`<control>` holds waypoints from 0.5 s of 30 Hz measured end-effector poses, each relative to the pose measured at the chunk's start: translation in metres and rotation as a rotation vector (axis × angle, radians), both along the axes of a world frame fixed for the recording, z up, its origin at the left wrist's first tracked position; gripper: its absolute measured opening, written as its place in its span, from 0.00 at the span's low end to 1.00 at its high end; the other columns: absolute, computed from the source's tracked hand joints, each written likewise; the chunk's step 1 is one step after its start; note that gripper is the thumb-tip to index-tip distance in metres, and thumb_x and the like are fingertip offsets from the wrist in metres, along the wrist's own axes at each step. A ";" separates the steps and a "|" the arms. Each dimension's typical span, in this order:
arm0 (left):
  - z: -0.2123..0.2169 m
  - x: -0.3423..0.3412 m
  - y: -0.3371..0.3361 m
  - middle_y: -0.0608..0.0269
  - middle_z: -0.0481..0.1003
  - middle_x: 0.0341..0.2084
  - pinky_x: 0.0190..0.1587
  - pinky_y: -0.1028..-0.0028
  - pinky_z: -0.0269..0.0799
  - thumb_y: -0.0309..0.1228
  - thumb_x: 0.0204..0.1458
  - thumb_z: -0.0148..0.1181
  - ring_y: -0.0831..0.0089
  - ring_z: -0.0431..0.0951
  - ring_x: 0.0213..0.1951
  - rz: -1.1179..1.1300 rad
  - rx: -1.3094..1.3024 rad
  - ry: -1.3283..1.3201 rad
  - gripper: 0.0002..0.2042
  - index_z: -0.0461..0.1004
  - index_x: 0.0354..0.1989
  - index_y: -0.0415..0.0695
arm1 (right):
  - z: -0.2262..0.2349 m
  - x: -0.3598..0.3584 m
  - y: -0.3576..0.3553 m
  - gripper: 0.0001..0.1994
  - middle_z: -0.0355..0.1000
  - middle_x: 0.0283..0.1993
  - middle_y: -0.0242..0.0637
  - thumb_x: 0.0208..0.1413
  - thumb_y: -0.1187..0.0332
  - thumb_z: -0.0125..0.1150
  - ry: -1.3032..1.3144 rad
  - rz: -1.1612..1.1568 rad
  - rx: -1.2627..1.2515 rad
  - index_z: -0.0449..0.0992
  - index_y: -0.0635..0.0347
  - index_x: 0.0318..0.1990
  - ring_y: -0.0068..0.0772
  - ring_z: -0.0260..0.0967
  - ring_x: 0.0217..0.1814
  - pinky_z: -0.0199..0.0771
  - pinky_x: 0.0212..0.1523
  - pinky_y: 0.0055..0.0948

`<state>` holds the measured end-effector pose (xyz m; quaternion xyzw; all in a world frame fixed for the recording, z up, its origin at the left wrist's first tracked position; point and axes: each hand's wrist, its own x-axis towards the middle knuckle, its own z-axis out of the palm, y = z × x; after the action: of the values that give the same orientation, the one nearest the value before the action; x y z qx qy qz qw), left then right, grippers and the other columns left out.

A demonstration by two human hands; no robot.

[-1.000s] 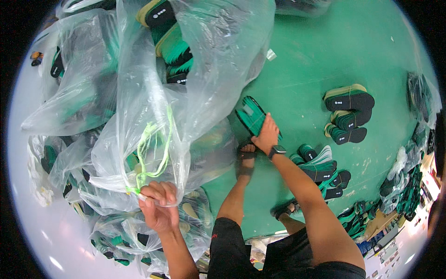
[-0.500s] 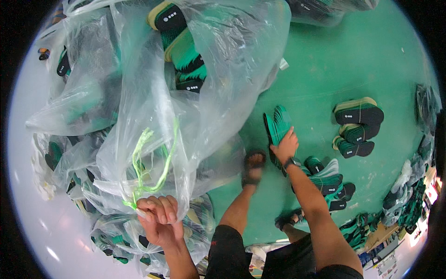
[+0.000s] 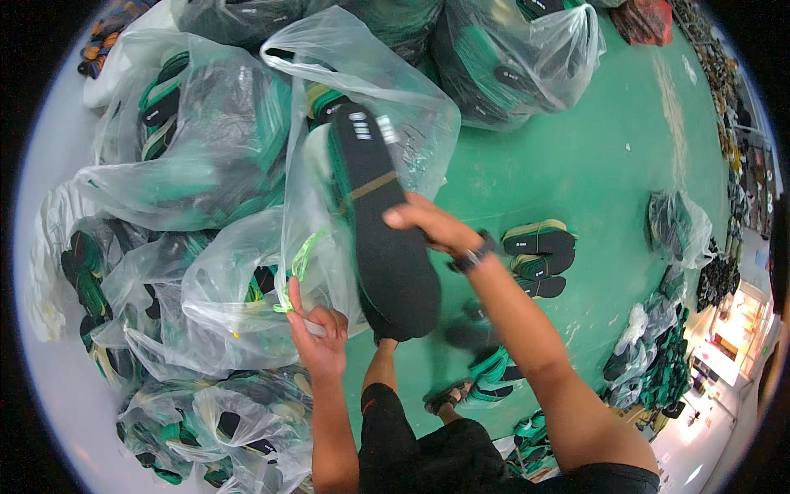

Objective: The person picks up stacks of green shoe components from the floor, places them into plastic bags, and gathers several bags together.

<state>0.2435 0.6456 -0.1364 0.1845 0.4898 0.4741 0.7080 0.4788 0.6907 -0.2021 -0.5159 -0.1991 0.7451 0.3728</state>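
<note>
My right hand [image 3: 434, 224] grips a bundle of black-topped insoles [image 3: 393, 267] with green layers beneath and a tan band around it. The bundle is raised, its narrower end over the mouth of a clear plastic bag [image 3: 424, 111]. More insoles [image 3: 322, 100] show inside that bag. With curled fingers and the index stretched up, my left hand [image 3: 322, 336] holds the bag's near edge. Bright green string [image 3: 304, 259] hangs on the plastic just above that hand.
Banded insole stacks [image 3: 539, 240] lie on the green floor to the right, with more insoles [image 3: 491, 375] near my feet. Filled clear bags crowd the left [image 3: 234, 123] and the far side [image 3: 514, 70]. A red bag [image 3: 642, 20] sits farther off, and another bag [image 3: 679, 222] at right.
My right hand has lifted the insole bundle off the floor and brought it left to the bag. My left hand still holds the plastic. The view has shifted.
</note>
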 end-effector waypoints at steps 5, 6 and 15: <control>0.024 -0.001 0.011 0.73 0.52 0.06 0.21 0.79 0.52 0.51 0.56 0.29 0.82 0.52 0.12 0.089 0.076 0.016 0.29 0.45 0.60 0.44 | -0.068 -0.063 0.036 0.27 0.67 0.47 0.36 0.42 0.53 0.58 0.314 -0.166 -0.305 0.67 0.66 0.45 0.30 0.63 0.47 0.58 0.51 0.27; 0.021 -0.006 0.007 0.73 0.51 0.06 0.21 0.80 0.52 0.51 0.56 0.30 0.82 0.51 0.12 0.093 0.070 0.009 0.29 0.46 0.60 0.43 | -0.083 -0.070 0.026 0.27 0.68 0.46 0.38 0.42 0.53 0.57 0.210 -0.218 -0.284 0.67 0.66 0.45 0.30 0.63 0.46 0.60 0.48 0.27; 0.013 -0.030 -0.039 0.74 0.50 0.06 0.16 0.83 0.47 0.55 0.53 0.34 0.83 0.49 0.10 -0.098 -0.093 0.070 0.33 0.58 0.54 0.35 | -0.046 -0.044 0.053 0.25 0.66 0.41 0.36 0.45 0.56 0.57 -0.016 -0.222 0.100 0.65 0.66 0.45 0.29 0.62 0.44 0.59 0.48 0.29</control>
<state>0.2138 0.6070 -0.1230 0.1916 0.5261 0.4087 0.7207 0.4345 0.7438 -0.2476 -0.5215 -0.1805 0.6842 0.4768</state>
